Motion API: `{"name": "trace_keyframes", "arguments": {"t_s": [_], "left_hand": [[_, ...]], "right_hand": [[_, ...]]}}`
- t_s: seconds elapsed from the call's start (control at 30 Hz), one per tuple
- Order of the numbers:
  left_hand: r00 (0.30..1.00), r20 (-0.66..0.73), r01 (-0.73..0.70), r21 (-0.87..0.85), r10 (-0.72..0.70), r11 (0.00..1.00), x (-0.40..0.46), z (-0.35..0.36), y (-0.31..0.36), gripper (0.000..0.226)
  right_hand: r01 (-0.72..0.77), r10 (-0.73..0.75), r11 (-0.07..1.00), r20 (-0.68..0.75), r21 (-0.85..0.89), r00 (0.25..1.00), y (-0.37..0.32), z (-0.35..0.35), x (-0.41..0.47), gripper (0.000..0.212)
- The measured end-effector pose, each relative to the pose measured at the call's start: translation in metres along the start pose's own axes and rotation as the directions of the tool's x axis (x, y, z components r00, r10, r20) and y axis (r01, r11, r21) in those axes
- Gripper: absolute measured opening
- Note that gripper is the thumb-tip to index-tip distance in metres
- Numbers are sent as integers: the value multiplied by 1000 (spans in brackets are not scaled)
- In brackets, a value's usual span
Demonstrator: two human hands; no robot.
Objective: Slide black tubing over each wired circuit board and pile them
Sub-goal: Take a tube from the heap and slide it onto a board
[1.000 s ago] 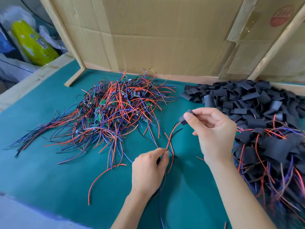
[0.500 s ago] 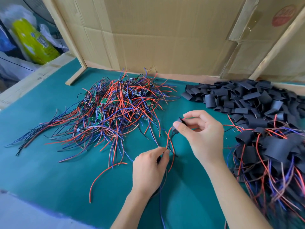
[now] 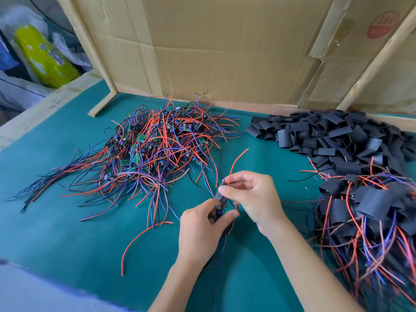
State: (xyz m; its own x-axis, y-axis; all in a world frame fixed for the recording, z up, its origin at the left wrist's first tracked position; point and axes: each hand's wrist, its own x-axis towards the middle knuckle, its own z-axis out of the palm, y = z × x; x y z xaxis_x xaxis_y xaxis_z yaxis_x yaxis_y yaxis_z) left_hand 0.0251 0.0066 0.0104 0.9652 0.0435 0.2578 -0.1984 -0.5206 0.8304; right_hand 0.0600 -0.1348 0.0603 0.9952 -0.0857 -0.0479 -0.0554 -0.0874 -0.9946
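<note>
At the middle of the green table, my right hand (image 3: 252,199) pinches a short black tube (image 3: 219,195) threaded on red and black wires. Just below it, my left hand (image 3: 202,230) grips the wired circuit board (image 3: 218,213), mostly hidden between its fingers. A red wire end (image 3: 236,163) sticks up past the tube. A tangle of bare wired boards (image 3: 155,149) lies at the back left. Loose black tubes (image 3: 326,134) are heaped at the back right. Boards with tubing on them (image 3: 369,210) are piled at the right.
A cardboard wall (image 3: 213,48) with wooden struts closes the back of the table. A loose red wire (image 3: 139,239) lies on the green mat (image 3: 67,233) left of my hands. Bags and a yellow package (image 3: 42,55) sit beyond the left edge.
My right hand has brought the tube down along the wires to meet my left hand. The red wire end now pokes out above the tube. The left hand stayed in place.
</note>
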Motion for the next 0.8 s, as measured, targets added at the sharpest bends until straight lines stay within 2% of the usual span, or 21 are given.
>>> {"name": "trace_keyframes", "arguments": {"t_s": [0.07,0.17,0.27,0.37,0.5,0.63,0.8], "left_hand": [[997,13,82,-104,-81,991,0,-2,2,31],[992,34,128,-231,-123,965,1,-5,1,41],[988,48,155,-339,-147,928,2,-9,-1,33],[987,42,158,-337,-153,928,2,-9,-1,24],[990,15,136,-318,-139,938,1,-8,0,26],[991,-32,117,-312,-133,943,2,-7,-1,27],[987,-59,120,-334,-148,935,2,-6,-3,26]], "right_hand": [[-8,9,999,-40,44,999,1,-3,2,16],[-15,28,992,-108,122,994,2,-7,5,16],[-11,38,987,-164,159,986,5,-8,7,16],[-32,57,986,-149,162,987,6,-7,8,15],[-42,42,999,-58,14,997,7,-3,6,12],[-23,20,999,-49,-44,999,7,-2,4,13],[-39,39,999,11,-9,999,9,3,1,15]]}}
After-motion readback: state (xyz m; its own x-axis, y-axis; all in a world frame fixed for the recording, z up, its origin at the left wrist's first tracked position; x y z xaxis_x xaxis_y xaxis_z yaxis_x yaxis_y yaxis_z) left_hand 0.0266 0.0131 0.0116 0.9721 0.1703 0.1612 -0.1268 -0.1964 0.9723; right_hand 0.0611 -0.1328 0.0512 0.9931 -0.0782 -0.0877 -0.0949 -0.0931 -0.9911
